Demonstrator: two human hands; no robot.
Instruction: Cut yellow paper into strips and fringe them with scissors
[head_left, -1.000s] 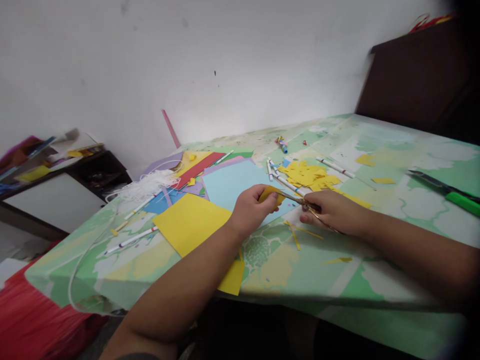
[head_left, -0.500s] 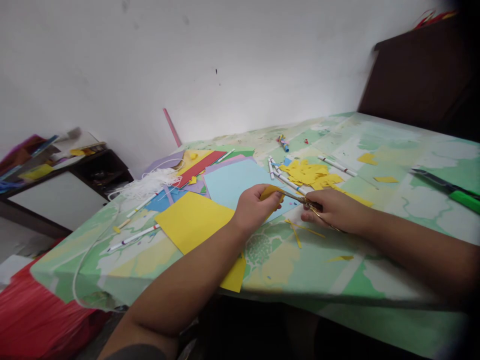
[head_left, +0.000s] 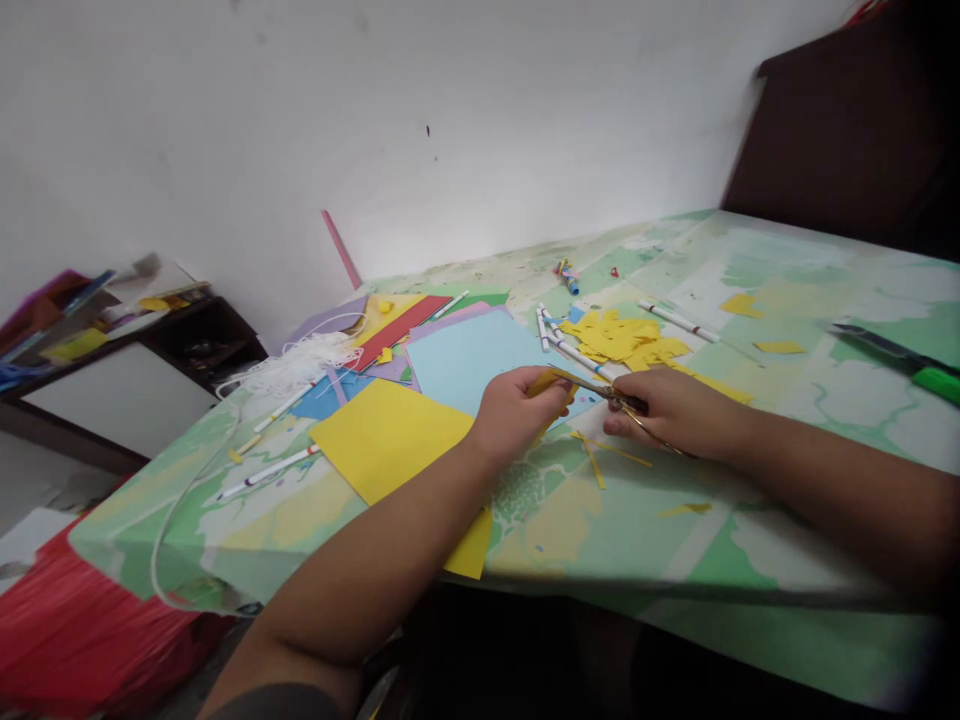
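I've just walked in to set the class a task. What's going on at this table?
Someone is working with paper and scissors. The left hand pinches a small piece of yellow paper, while the right hand holds a pair of scissors, its blades at the paper. A pile of yellow scraps lies beyond the hands, and thin yellow strips lie on the near side. Coloured sheets and a tangle of white string lie further left.
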